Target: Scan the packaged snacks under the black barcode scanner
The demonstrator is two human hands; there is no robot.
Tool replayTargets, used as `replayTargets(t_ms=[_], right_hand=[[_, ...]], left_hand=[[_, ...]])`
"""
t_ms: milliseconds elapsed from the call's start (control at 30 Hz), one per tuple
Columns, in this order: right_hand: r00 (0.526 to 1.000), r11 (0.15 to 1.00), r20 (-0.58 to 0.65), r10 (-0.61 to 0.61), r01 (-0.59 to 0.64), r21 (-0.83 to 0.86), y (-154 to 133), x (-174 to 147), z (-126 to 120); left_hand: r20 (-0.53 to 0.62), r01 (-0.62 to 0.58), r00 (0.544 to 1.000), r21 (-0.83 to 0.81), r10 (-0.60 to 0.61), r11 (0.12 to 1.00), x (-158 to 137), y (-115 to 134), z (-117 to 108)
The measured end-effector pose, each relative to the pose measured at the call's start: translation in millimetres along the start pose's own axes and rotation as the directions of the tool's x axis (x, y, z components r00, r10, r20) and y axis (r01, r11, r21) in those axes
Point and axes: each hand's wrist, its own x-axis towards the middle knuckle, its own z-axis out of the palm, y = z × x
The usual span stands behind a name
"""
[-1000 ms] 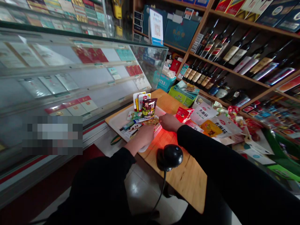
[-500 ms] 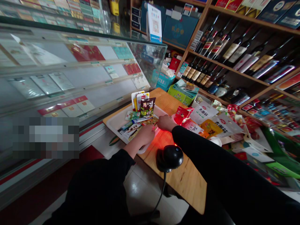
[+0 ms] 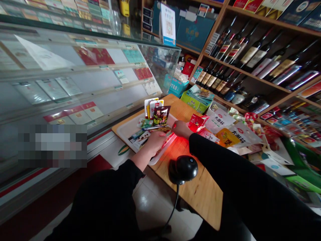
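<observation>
Hands are working over the white tray on the wooden counter. Left hand is lying palm-down on the snack packets at the tray's near right corner, fingers loosely bent; whether it is gripping one I cannot tell. Right hand is resting just right of the tray, fingers curled at the packets' edge, grip unclear. Barcode scanner is standing nearer than the tray, glowing red light toward it.

Matt wooden table, glossy plastic scanner, white tray.
</observation>
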Motion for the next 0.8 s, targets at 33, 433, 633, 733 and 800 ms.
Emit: replayTargets(t_ms=[33,433,633,733,800], right_hand=[[1.000,1.000,-0.014,0.013,-0.013,0.022,-1,-3,-5],[0.957,0.737,-0.173,0.231,-0.056,0.674,29,-66,-27],[0.932,0.552,-0.202,0.300,0.002,0.834,45,-112,-17],[0.907,0.514,-0.197,0.372,-0.025,0.857,53,-132,-8],[0.895,0.484,-0.186,0.405,-0.038,0.874,58,-142,-2]], left_hand=[[-0.024,-0.009,1.000,-0.037,0.008,0.999,1,0,0],[-0.077,-0.173,0.985,-0.329,0.156,0.928,-12,26,15],[0.003,-0.229,0.972,-0.245,0.237,0.942,-27,37,29],[0.033,-0.271,0.959,-0.168,0.280,0.948,-28,34,37],[0.063,-0.300,0.950,-0.099,0.307,0.949,-28,30,41]])
